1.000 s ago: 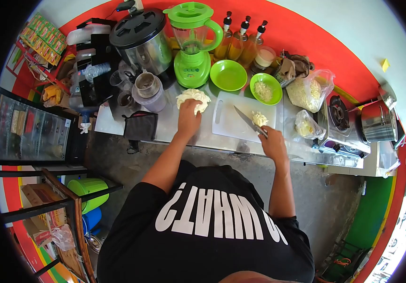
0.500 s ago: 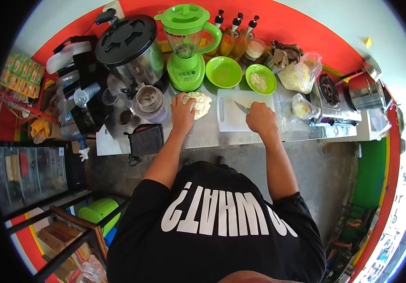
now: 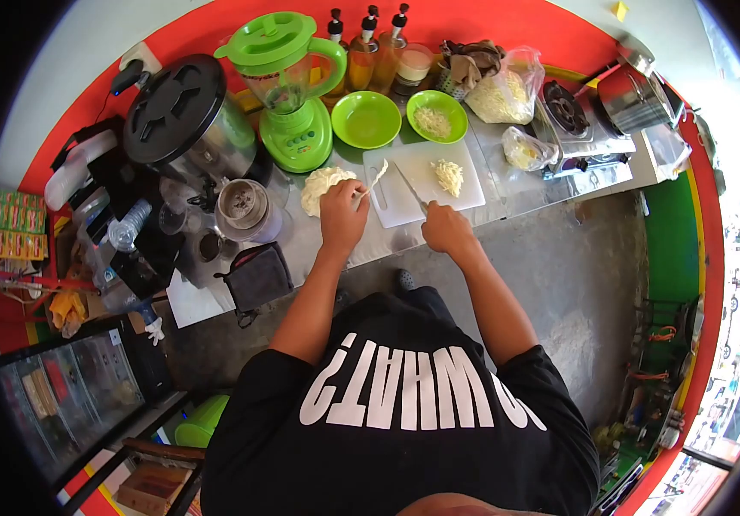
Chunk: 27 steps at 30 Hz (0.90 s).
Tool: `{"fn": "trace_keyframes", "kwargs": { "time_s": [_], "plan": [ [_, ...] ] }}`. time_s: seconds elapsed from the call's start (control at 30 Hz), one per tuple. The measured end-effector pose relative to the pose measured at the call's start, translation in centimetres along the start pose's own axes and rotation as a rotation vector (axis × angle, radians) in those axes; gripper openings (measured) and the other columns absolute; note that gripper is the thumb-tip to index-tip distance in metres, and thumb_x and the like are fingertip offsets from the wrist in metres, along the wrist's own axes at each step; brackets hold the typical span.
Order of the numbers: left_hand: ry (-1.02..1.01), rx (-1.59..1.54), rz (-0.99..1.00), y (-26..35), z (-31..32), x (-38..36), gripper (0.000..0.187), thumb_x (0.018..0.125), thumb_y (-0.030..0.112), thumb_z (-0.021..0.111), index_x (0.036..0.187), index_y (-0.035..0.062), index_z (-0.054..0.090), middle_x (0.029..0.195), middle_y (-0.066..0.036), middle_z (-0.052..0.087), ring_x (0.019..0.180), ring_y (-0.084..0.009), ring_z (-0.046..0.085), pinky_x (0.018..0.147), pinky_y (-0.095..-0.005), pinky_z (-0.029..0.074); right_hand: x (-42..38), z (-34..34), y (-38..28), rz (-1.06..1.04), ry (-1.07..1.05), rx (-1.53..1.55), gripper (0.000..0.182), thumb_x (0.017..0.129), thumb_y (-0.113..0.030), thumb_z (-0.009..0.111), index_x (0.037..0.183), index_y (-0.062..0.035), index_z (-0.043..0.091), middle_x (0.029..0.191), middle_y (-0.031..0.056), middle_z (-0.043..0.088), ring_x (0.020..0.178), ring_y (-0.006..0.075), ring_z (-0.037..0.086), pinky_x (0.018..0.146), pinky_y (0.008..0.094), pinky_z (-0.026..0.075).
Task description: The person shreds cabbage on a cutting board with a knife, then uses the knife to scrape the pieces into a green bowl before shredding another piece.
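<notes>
A half-round piece of cabbage [image 3: 323, 187] sits on the steel counter left of the white cutting board [image 3: 456, 196]. My left hand [image 3: 344, 213] is closed at its right edge, pinching a thin pale strip of cabbage leaf [image 3: 377, 177] that sticks out over the board's left side. My right hand [image 3: 447, 229] grips a knife [image 3: 410, 183] by its handle, the blade lying slantwise over the board and pointing away from me. On the board, right of the blade, is a small pile of shredded cabbage [image 3: 448, 176].
Behind the board stand two green bowls, one bare inside [image 3: 366, 120], the other holding shreds [image 3: 439, 119]. A green blender [image 3: 294, 138] and a lidded steel container [image 3: 185, 120] are at the left. Bags [image 3: 507, 96] and a gas stove [image 3: 580, 129] are at the right.
My left hand has gone from resting on the cabbage to pinching a strip beside it. My right hand has drawn back toward me with the knife, uncovering the shredded pile. The view has turned.
</notes>
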<state>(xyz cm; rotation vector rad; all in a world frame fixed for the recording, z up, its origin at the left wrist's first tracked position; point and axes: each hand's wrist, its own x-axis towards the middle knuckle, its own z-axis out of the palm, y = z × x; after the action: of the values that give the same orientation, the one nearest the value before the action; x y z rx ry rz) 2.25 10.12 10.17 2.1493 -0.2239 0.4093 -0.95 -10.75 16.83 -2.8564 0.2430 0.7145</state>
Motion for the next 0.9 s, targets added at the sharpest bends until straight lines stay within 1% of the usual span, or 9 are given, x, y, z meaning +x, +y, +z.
{"fn": "trace_keyframes", "kwargs": {
  "time_s": [0.07,0.27,0.33,0.47,0.53,0.67,0.77,0.83,0.9],
  "plan": [
    [-0.113,-0.187,-0.047,0.3,1.4,0.1,0.017,0.085,0.006,0.074,0.098,0.0036,0.063,0.088,-0.011,0.069,0.073,-0.0263,0.065,0.068,-0.0376,0.052,-0.2,1.5,1.2,0.009,-0.019,0.033,0.032,0.094,-0.016,0.052,0.118,0.0039,0.057,0.11,0.0293,0.07,0.107,0.0441,0.069,0.093,0.0511,0.054],
    [-0.224,-0.191,-0.196,-1.2,5.9,-1.6,0.019,0.087,0.002,0.069,0.104,0.0041,0.061,0.094,-0.012,0.067,0.082,-0.0308,0.066,0.073,-0.0417,0.052,2.6,7.5,8.7,-0.104,-0.106,0.124,0.038,0.095,-0.025,0.056,0.118,0.0051,0.052,0.107,0.0329,0.069,0.106,0.0449,0.068,0.094,0.0533,0.051],
    [-0.172,-0.158,-0.196,-1.7,7.4,-2.1,0.022,0.086,0.001,0.069,0.107,0.0048,0.061,0.093,-0.013,0.066,0.082,-0.0302,0.066,0.074,-0.041,0.052,3.5,8.8,11.3,-0.244,-0.095,0.318,0.026,0.094,-0.013,0.052,0.11,0.0047,0.042,0.087,0.0302,0.069,0.067,0.0398,0.071,0.067,0.0499,0.057],
    [-0.138,-0.026,-0.165,-1.3,9.1,-2.5,0.035,0.083,-0.004,0.065,0.116,0.0079,0.061,0.091,-0.014,0.061,0.085,-0.0325,0.062,0.078,-0.0429,0.05,3.1,6.9,15.2,-0.163,-0.268,0.479,0.032,0.094,-0.017,0.054,0.117,0.0031,0.043,0.092,0.0342,0.068,0.078,0.0468,0.07,0.077,0.0552,0.054],
    [-0.152,0.037,-0.155,-1.1,10.3,-2.4,0.04,0.082,-0.005,0.063,0.119,0.0091,0.061,0.093,-0.014,0.061,0.088,-0.0336,0.061,0.079,-0.0433,0.05,3.6,6.9,17.2,-0.186,-0.224,0.501,0.028,0.094,-0.009,0.05,0.116,0.0025,0.037,0.078,0.0259,0.065,0.057,0.0347,0.068,0.056,0.0454,0.056],
    [-0.132,0.214,-0.091,-0.5,13.2,-2.8,0.044,0.078,-0.003,0.062,0.12,0.0116,0.064,0.102,-0.013,0.06,0.097,-0.0349,0.058,0.085,-0.044,0.048,3.5,6.3,20.1,-0.219,-0.097,0.39,0.033,0.093,-0.009,0.05,0.121,0.0011,0.038,0.078,0.0265,0.065,0.056,0.0334,0.068,0.057,0.0448,0.056],
    [-0.177,0.35,-0.128,0.9,14.7,-3.2,0.04,0.08,0.005,0.068,0.12,0.0123,0.065,0.115,-0.011,0.059,0.113,-0.0343,0.055,0.093,-0.0466,0.045,3.9,6.1,21.9,-0.272,-0.087,0.333,0.037,0.092,-0.011,0.05,0.126,-0.0003,0.04,0.082,0.0293,0.066,0.066,0.0406,0.069,0.064,0.0506,0.054],
    [-0.141,0.377,-0.12,2.5,14.9,-3.3,0.038,0.08,0.009,0.069,0.118,0.0116,0.066,0.118,-0.01,0.058,0.116,-0.0338,0.053,0.097,-0.0469,0.043,4.7,6.2,22.7,-0.475,0.094,0.282,0.036,0.093,-0.013,0.052,0.125,-0.0009,0.042,0.084,0.0309,0.066,0.079,0.0492,0.066,0.073,0.0566,0.05],
    [-0.106,0.41,-0.118,2.9,15.1,-3.3,0.036,0.079,0.012,0.07,0.116,0.0109,0.068,0.122,-0.009,0.058,0.119,-0.0334,0.05,0.1,-0.0473,0.041,5.5,6.0,22.7,-0.489,0.107,0.324,0.035,0.095,-0.016,0.053,0.125,-0.0014,0.043,0.085,0.0313,0.066,0.084,0.0517,0.064,0.075,0.0584,0.048]
  ]
}}
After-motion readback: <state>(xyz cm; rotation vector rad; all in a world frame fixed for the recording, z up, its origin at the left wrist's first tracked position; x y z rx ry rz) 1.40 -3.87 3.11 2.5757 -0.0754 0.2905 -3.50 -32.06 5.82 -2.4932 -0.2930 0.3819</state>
